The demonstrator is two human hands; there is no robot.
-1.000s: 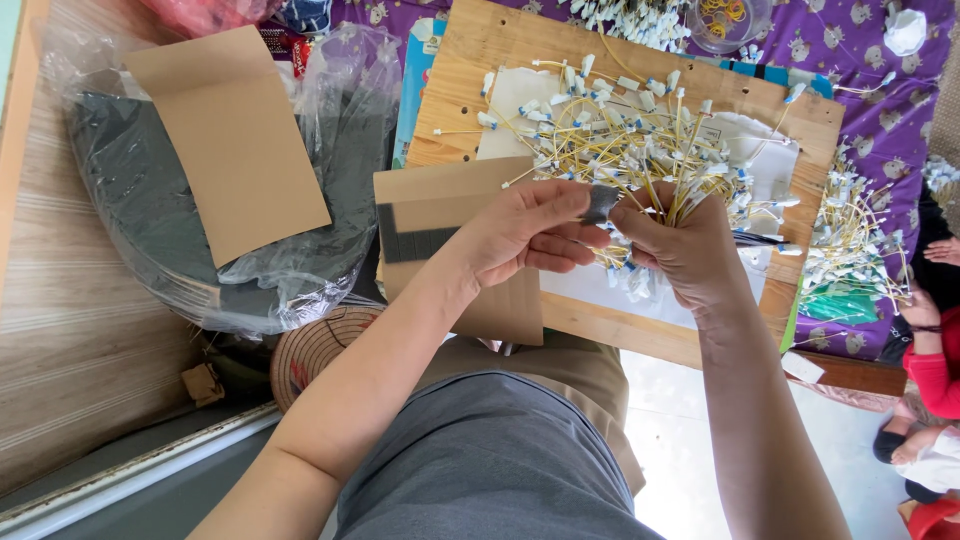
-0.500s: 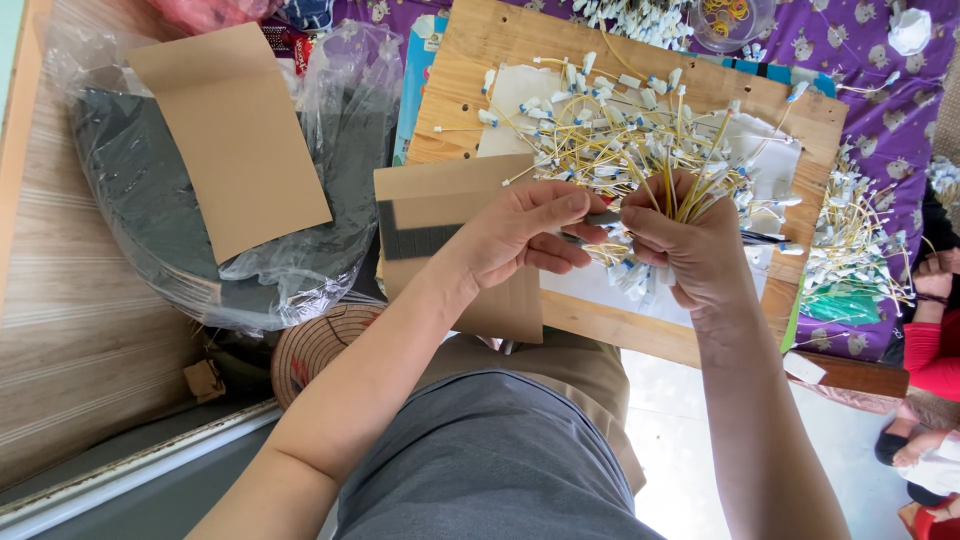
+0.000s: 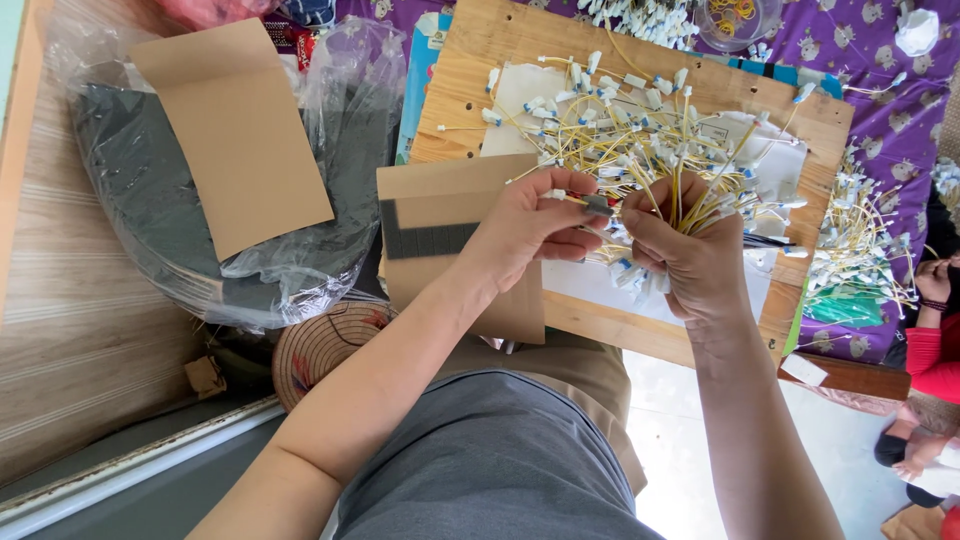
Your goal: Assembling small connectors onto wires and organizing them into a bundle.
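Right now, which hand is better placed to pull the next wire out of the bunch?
Probably the left hand: its fingertips already pinch at a small grey piece beside the bunch and it holds nothing bulky. The right hand is closed around the wires' gathered ends, so it likely has to go on gripping them.

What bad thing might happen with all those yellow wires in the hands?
The right hand grips a fanned bundle of yellow wires with white ends, so some may slip out or tangle. The left hand pinches a small grey piece beside the bundle, which might drop among the loose wires on the wooden board. Wires near the board's right edge could slide off.
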